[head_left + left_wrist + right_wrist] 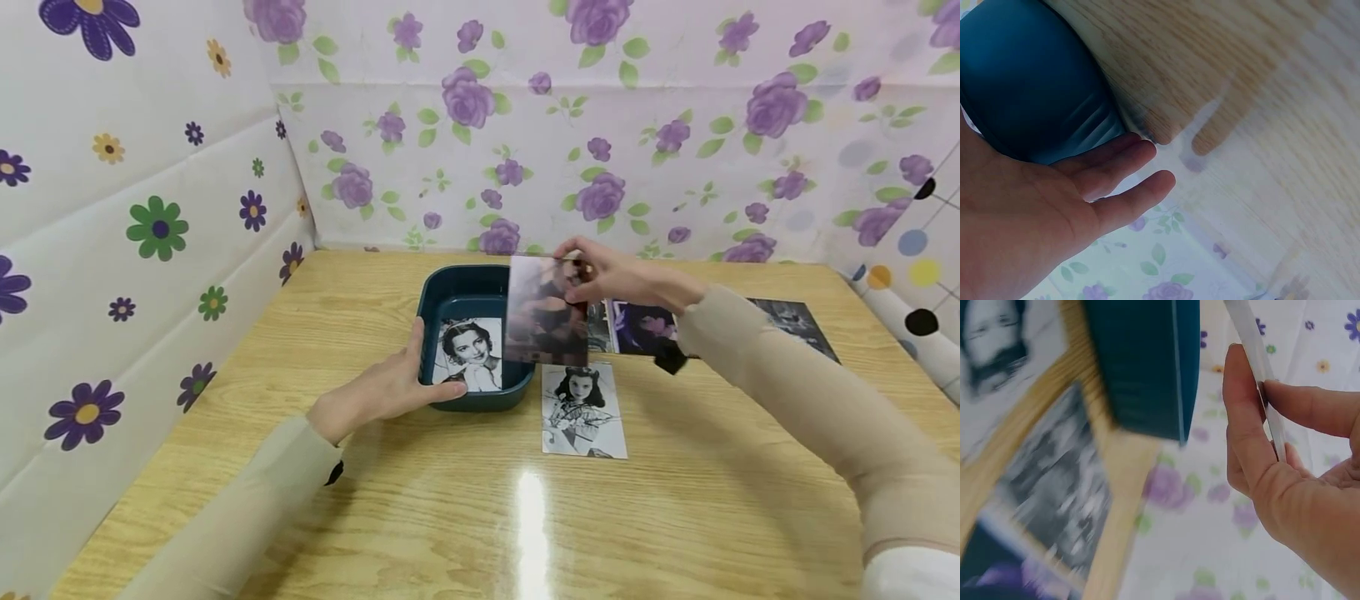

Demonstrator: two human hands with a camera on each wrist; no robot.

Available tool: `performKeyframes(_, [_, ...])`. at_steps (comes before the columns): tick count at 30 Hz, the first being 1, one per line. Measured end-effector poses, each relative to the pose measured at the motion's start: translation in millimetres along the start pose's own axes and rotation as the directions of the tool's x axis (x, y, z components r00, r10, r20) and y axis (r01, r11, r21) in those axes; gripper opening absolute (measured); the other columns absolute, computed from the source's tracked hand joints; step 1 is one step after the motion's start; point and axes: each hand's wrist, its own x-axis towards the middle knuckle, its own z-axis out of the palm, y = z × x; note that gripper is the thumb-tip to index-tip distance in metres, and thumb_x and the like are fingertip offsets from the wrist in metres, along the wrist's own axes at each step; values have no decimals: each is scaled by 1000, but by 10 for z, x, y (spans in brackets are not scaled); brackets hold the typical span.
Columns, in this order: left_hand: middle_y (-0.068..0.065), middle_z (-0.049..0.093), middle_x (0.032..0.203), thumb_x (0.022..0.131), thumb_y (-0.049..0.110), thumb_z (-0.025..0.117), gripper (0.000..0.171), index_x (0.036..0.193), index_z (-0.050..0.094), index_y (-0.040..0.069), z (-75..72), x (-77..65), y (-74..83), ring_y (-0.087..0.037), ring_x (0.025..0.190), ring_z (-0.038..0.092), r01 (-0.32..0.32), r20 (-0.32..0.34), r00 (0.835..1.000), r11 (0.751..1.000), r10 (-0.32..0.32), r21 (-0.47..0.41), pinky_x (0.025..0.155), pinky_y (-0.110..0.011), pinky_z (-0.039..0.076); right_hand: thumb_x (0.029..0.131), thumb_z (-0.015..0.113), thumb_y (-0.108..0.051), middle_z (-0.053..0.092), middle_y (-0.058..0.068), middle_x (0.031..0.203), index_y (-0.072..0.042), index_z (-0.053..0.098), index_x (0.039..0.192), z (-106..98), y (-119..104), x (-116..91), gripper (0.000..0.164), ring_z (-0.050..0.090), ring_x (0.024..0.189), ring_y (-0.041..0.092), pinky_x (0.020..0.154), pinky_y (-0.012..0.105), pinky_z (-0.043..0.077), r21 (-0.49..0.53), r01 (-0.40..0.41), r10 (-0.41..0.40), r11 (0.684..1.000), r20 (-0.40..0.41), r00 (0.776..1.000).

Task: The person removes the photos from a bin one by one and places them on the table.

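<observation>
My right hand [611, 275] pinches a dark, glossy photo [546, 312] between thumb and fingers, holding it up over the right side of a teal plastic bin [480, 402]. Seen edge-on in the right wrist view, the photo [1259, 369] is a thin pale strip in the grip. A black-and-white portrait photo [472, 354] lies inside the bin. Against the bin's left side rests my left hand [386, 383], thumb at the front rim. In the left wrist view its fingers [1132, 203] are nearly straight along the bin's outer wall [1041, 81].
Another black-and-white photo [583, 412] lies on the wooden table [450, 500] just right of the bin. Behind my right forearm lie a purple-toned photo [637, 327] and a dark grey one [795, 323]. Flowered sheets [465, 167] hang along the table's back and left.
</observation>
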Motion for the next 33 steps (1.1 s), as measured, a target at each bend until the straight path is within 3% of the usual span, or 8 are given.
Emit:
performKeyframes(6, [-22, 18, 159, 70, 86, 53, 131, 150, -27, 19, 3, 9, 8, -37, 144, 29, -3, -7, 1000, 1000, 3, -6, 114, -53, 30, 93, 63, -8, 49, 18, 118, -12, 31, 137, -112, 310, -557, 55, 55, 99, 27, 82, 38, 51, -31, -47, 46, 998, -26, 999])
performKeyframes(16, [-20, 17, 160, 71, 86, 53, 131, 150, -27, 20, 9, -1, 22, -37, 145, 29, -3, -4, 1000, 1000, 3, -11, 114, -52, 30, 93, 63, -15, 41, 18, 112, -8, 31, 133, -106, 807, -1281, 52, 46, 91, 22, 74, 39, 46, -25, -119, 120, 993, 48, 992])
performKeyframes(19, [-19, 16, 160, 71, 85, 53, 130, 150, -27, 20, 5, -8, 21, -36, 145, 29, -6, -6, 1000, 1000, 5, -13, 114, -52, 31, 94, 61, -9, 42, 18, 106, -4, 30, 131, -43, 924, -1354, 48, 46, 85, 18, 68, 36, 44, -60, -88, 91, 994, 51, 995])
performKeyframes(25, [-18, 16, 161, 71, 86, 53, 130, 150, -27, 20, 10, -2, 5, -36, 145, 29, -5, -10, 1000, 1000, 5, -12, 114, -53, 31, 89, 59, 10, 49, 15, 93, 5, 35, 119, 112, 1110, -1329, 40, 45, 69, 15, 58, 30, 39, -192, 116, -115, 975, 18, 993])
performKeyframes(28, [-18, 16, 161, 70, 86, 53, 130, 150, -27, 21, 15, 1, 6, -36, 145, 28, -3, -7, 1000, 1000, 3, -10, 114, -53, 31, 83, 67, 9, 53, 14, 98, 3, 42, 116, 168, 1159, -1326, 41, 43, 73, 16, 61, 27, 37, -326, 132, -161, 936, -64, 985])
performKeyframes(33, [-19, 17, 160, 70, 86, 53, 131, 150, -27, 20, 12, 1, 15, -36, 144, 30, 4, -6, 1000, 1000, -4, -6, 113, -53, 31, 76, 75, 4, 45, 16, 104, -3, 50, 113, 232, 1179, -1312, 45, 36, 85, 20, 73, 30, 32, -529, 62, -175, 847, -165, 971])
